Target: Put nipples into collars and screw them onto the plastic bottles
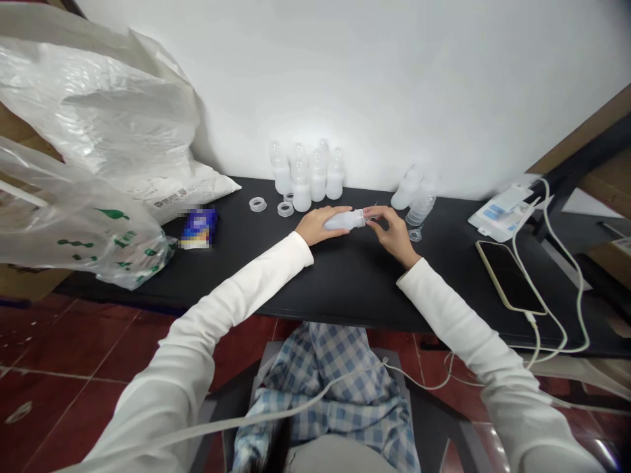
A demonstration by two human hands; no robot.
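The left hand (pixel 314 226) curls over the body of a white plastic bottle (pixel 344 221) lying on its side, gripping it. The right hand (pixel 392 236) pinches the bottle's neck end with its fingertips, so the bottle lies between both hands above the black bench (pixel 345 295). Just beyond the right hand sit a small clear ring (pixel 415 234) and a ribbed clear bottle (pixel 420 210). Two plastic rings (pixel 285 209) and a cluster of upright bottles (pixel 310 177) stand near the far edge, and a phone (pixel 509 276) lies toward the right end.

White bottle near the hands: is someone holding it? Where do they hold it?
Yes. The left hand holds the plastic bottle by its body, and the right hand's fingers pinch its neck end.
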